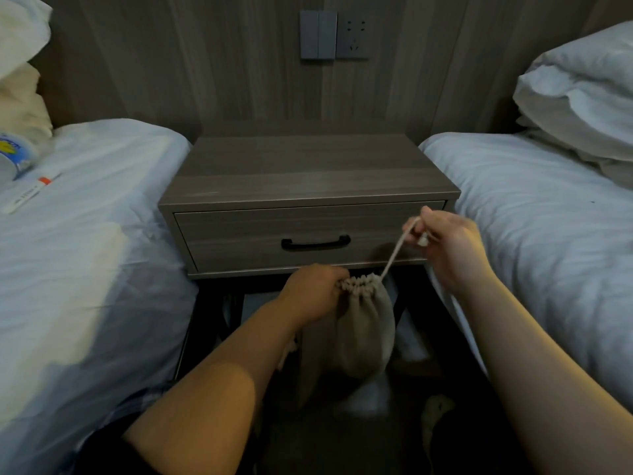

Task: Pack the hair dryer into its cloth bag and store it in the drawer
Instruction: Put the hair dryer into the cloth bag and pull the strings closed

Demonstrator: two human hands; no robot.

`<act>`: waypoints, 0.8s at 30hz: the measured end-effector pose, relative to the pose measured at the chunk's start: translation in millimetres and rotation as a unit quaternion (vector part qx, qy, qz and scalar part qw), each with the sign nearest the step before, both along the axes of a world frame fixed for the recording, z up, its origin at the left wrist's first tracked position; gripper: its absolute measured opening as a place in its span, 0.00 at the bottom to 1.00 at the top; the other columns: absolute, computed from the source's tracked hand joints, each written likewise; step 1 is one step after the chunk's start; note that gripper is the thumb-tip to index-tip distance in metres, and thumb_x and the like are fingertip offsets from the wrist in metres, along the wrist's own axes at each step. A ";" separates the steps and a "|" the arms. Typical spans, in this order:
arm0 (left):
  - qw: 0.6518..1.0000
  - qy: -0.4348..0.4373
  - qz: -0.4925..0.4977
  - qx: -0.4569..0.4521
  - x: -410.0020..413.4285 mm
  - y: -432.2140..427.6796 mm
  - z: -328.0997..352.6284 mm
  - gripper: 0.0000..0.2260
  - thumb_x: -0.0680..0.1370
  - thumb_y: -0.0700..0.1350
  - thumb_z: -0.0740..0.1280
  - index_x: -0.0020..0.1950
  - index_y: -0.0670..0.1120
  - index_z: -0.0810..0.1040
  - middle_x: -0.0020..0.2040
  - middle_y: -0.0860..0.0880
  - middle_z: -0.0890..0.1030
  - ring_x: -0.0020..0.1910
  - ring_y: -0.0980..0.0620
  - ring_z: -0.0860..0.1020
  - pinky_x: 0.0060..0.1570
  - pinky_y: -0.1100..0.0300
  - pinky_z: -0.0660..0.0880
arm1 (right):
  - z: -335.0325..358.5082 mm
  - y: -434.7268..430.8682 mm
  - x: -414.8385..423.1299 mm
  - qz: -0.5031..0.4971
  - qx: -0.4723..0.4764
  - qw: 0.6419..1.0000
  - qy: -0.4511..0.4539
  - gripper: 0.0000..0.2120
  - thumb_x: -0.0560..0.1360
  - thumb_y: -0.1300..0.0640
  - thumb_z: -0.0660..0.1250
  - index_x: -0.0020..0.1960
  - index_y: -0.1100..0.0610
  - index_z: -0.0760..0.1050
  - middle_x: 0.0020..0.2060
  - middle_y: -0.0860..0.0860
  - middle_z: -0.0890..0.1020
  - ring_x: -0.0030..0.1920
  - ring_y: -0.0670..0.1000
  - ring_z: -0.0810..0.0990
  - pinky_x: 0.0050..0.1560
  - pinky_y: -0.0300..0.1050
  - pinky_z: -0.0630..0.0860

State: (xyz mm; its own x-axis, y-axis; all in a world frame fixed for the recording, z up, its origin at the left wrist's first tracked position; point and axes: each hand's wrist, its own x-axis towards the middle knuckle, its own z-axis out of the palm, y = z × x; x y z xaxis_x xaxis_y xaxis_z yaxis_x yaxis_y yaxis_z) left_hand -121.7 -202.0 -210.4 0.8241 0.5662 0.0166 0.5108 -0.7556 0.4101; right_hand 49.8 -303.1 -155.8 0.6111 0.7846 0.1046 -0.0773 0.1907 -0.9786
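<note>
— Where is the bag?

— The greyish-beige cloth drawstring bag hangs in the air between the two white-sheeted beds, just in front of and below the closed drawer of the grey-brown wooden bedside table.

— How does it look?

— Soft and rounded, bulging at the bottom (whatever fills it is hidden by the cloth). Its mouth is gathered into tight puckers.

— And the hands?

— The left-hand grip is curled closed round the puckered neck and carries the bag. The right-hand grip, up and to the right, pinches the pale cord between thumb and fingers. The cord runs taut from the mouth to that pinch, and its knotted end shows beside the fingers.

— The drawer?

— Flush with its frame, its black bar handle untouched.
</note>
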 end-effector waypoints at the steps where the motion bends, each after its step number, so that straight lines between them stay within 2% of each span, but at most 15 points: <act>1: 1.000 -0.001 -0.011 -0.006 -1.2 -2.2 5.7 0.09 0.76 0.40 0.60 0.52 0.46 0.79 0.52 0.44 0.81 0.52 0.44 0.77 0.44 0.57 0.70 | -4.6 -2.3 9.1 -0.064 -0.080 0.986 -0.133 0.19 0.77 0.62 0.62 0.27 0.57 0.76 0.27 0.50 0.80 0.29 0.44 0.78 0.41 0.47 0.74; 2: 1.000 0.002 -0.017 -0.024 -1.8 -3.1 10.7 0.10 0.76 0.40 0.60 0.52 0.46 0.79 0.53 0.44 0.81 0.52 0.44 0.77 0.45 0.57 0.70 | -8.6 -3.9 14.6 -0.105 -0.153 0.949 -0.255 0.14 0.76 0.61 0.63 0.32 0.57 0.78 0.31 0.52 0.81 0.34 0.44 0.81 0.44 0.47 0.73; 3: 0.999 0.011 -0.019 -0.045 -2.6 -3.2 15.4 0.10 0.76 0.40 0.60 0.53 0.48 0.79 0.54 0.45 0.80 0.54 0.45 0.76 0.48 0.57 0.71 | -10.1 -4.9 15.2 -0.109 -0.198 0.914 -0.337 0.08 0.76 0.60 0.64 0.40 0.58 0.80 0.38 0.54 0.82 0.43 0.48 0.82 0.48 0.46 0.73; 4: 0.998 0.021 -0.016 -0.059 -4.0 -2.5 19.2 0.10 0.77 0.41 0.61 0.54 0.49 0.79 0.56 0.45 0.80 0.54 0.45 0.76 0.50 0.56 0.72 | -9.9 -5.3 12.6 -0.072 -0.219 0.893 -0.387 0.06 0.76 0.59 0.64 0.49 0.58 0.80 0.47 0.55 0.82 0.52 0.51 0.80 0.54 0.45 0.72; 5: 0.998 0.021 -0.012 -0.066 -5.8 -1.9 22.8 0.10 0.77 0.42 0.61 0.54 0.50 0.80 0.56 0.46 0.80 0.55 0.46 0.76 0.51 0.56 0.73 | -6.9 -6.3 7.2 -0.005 -0.226 0.880 -0.418 0.11 0.76 0.57 0.64 0.57 0.58 0.78 0.53 0.54 0.80 0.57 0.52 0.78 0.57 0.41 0.70; 6: 0.997 0.012 -0.009 -0.070 -7.8 -0.6 25.4 0.10 0.77 0.42 0.62 0.54 0.50 0.80 0.55 0.46 0.80 0.54 0.46 0.76 0.50 0.55 0.73 | -3.3 -6.8 0.2 0.079 -0.236 0.869 -0.427 0.14 0.76 0.55 0.64 0.60 0.56 0.76 0.55 0.51 0.78 0.58 0.50 0.76 0.57 0.36 0.69; 8: 0.998 -0.006 -0.009 -0.065 -11.5 0.6 30.5 0.09 0.77 0.42 0.62 0.52 0.50 0.80 0.53 0.45 0.81 0.52 0.46 0.77 0.48 0.55 0.73 | 2.3 -7.8 -17.1 0.226 -0.288 0.825 -0.430 0.13 0.74 0.50 0.67 0.58 0.50 0.77 0.50 0.44 0.79 0.52 0.44 0.78 0.55 0.36 0.73; 9: 0.998 -0.013 -0.012 -0.063 -12.8 0.9 32.9 0.09 0.76 0.42 0.62 0.52 0.50 0.80 0.51 0.46 0.81 0.51 0.46 0.77 0.48 0.54 0.73 | 1.3 -7.5 -23.3 0.256 -0.314 0.796 -0.450 0.09 0.72 0.48 0.68 0.52 0.47 0.78 0.46 0.44 0.81 0.47 0.45 0.79 0.51 0.40 0.75; 10: 0.998 -0.019 -0.012 -0.066 -13.9 1.5 34.7 0.09 0.77 0.42 0.62 0.51 0.50 0.80 0.50 0.47 0.80 0.50 0.47 0.77 0.47 0.54 0.73 | -0.5 -6.3 -28.4 0.254 -0.326 0.783 -0.465 0.04 0.72 0.48 0.69 0.46 0.47 0.79 0.41 0.46 0.81 0.43 0.46 0.79 0.47 0.44 0.75; 12: 0.996 -0.036 -0.005 -0.078 -15.9 3.3 37.7 0.08 0.77 0.43 0.63 0.51 0.51 0.80 0.49 0.50 0.79 0.49 0.50 0.76 0.45 0.56 0.71 | -1.8 -4.0 -33.3 0.211 -0.316 0.797 -0.469 0.08 0.73 0.50 0.67 0.36 0.47 0.77 0.34 0.48 0.78 0.37 0.48 0.77 0.40 0.46 0.72; 16: 0.982 -0.097 0.036 -0.155 -22.2 12.4 41.7 0.07 0.75 0.48 0.68 0.52 0.52 0.78 0.49 0.53 0.78 0.49 0.55 0.75 0.48 0.58 0.72 | -2.0 -0.7 -35.8 0.126 -0.233 0.832 -0.488 0.11 0.75 0.54 0.65 0.35 0.54 0.76 0.32 0.51 0.78 0.36 0.49 0.75 0.38 0.44 0.68; 18: 0.977 -0.104 0.087 -0.164 -24.7 17.6 40.0 0.08 0.73 0.49 0.70 0.51 0.52 0.78 0.49 0.52 0.79 0.49 0.53 0.76 0.49 0.57 0.73 | -3.5 -0.7 -32.9 0.095 -0.203 0.859 -0.461 0.13 0.75 0.57 0.65 0.31 0.54 0.73 0.28 0.50 0.75 0.32 0.45 0.73 0.35 0.41 0.67; 20: 0.977 -0.095 0.129 -0.138 -24.9 21.7 38.1 0.03 0.75 0.47 0.68 0.42 0.51 0.78 0.41 0.50 0.79 0.42 0.52 0.77 0.44 0.57 0.72 | -6.2 -0.9 -28.5 0.070 -0.184 0.882 -0.429 0.15 0.75 0.58 0.65 0.29 0.54 0.72 0.26 0.48 0.73 0.28 0.42 0.71 0.32 0.37 0.65; 21: 0.977 -0.096 0.137 -0.135 -24.6 23.1 36.7 0.07 0.77 0.46 0.66 0.39 0.51 0.77 0.36 0.50 0.78 0.38 0.52 0.76 0.40 0.58 0.72 | -6.7 -1.1 -26.4 0.059 -0.180 0.890 -0.414 0.16 0.75 0.58 0.66 0.28 0.53 0.72 0.25 0.48 0.73 0.27 0.41 0.72 0.31 0.36 0.65; 24: 0.962 -0.163 0.121 -0.184 -24.1 20.5 38.4 0.10 0.79 0.44 0.62 0.39 0.49 0.79 0.32 0.53 0.76 0.31 0.56 0.74 0.34 0.63 0.70 | -6.0 -1.4 -22.6 0.029 -0.185 0.889 -0.418 0.16 0.74 0.57 0.67 0.27 0.52 0.71 0.24 0.47 0.74 0.25 0.41 0.72 0.30 0.37 0.67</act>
